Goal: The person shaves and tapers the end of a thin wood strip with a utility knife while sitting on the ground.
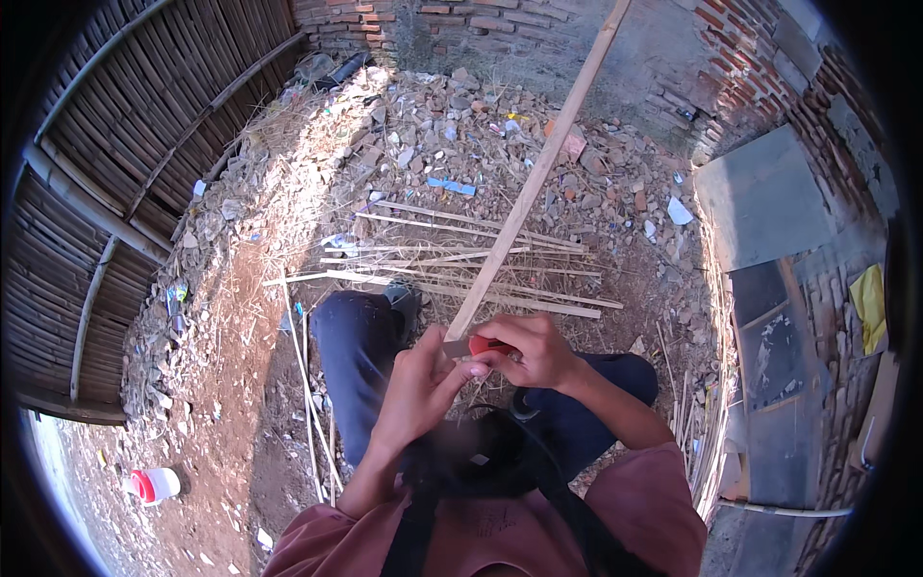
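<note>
In front of me, a long pale wooden strip point(534, 183) slants from my hands up toward the far wall. My left hand point(413, 394) is closed, thumb and fingers pinching at the strip's near end. Close against it, my right hand point(535, 354) grips a small red-handled tool point(488, 345). A flat grey-brown piece point(456, 348) shows between the two hands; whether it belongs to the tool I cannot tell. Several thin wooden strips point(461, 284) lie on the ground just beyond my knees.
Stone and brick rubble point(423, 135) covers the ground up to a brick wall point(500, 29). A bamboo wall point(87, 240) stands at the left. A red-and-white container point(157, 486) lies at lower left. Boards point(769, 197) and a yellow bag point(868, 308) are on the right.
</note>
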Demonstrator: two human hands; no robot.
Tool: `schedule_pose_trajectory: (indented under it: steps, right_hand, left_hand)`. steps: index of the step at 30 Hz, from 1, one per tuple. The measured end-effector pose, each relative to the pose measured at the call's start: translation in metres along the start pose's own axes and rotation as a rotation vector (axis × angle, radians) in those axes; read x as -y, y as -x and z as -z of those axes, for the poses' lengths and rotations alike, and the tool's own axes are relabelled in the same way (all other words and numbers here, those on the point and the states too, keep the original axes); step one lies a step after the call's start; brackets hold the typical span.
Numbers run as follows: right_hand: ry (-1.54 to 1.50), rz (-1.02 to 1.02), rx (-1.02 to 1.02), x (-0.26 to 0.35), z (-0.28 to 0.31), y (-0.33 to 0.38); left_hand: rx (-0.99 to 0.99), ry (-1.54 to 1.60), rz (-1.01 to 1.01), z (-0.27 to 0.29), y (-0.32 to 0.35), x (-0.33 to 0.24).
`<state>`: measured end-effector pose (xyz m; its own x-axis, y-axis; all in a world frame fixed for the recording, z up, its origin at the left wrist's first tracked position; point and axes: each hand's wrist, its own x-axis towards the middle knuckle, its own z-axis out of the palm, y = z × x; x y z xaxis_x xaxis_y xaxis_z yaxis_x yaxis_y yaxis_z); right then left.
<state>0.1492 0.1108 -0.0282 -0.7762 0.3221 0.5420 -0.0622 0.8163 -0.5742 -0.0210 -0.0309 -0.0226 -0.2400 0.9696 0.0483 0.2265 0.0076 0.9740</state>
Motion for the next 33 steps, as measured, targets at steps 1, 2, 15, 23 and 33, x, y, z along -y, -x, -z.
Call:
schedule_pose_trajectory:
  steps: [1,2,15,23,33]
  right_hand:
    - [0.006,-0.001,-0.012,0.002,-0.001,0.000]
    - [0.020,0.024,-0.039,0.001,-0.001,-0.002]
    - [0.175,-0.019,-0.113,0.001,-0.004,-0.001]
    - [0.197,-0.068,-0.141,0.006,-0.007,-0.002]
    - [0.242,-0.056,-0.240,0.004,-0.006,-0.003]
  left_hand:
    - [-0.008,0.004,0.015,-0.001,0.001,0.002]
    - [-0.012,-0.035,-0.014,-0.002,0.000,0.002]
    - [-0.202,-0.208,-0.089,-0.016,-0.007,-0.003]
    - [-0.286,-0.253,-0.084,-0.019,-0.009,0.002]
    - [-0.343,-0.245,-0.075,-0.028,-0.012,-0.004]
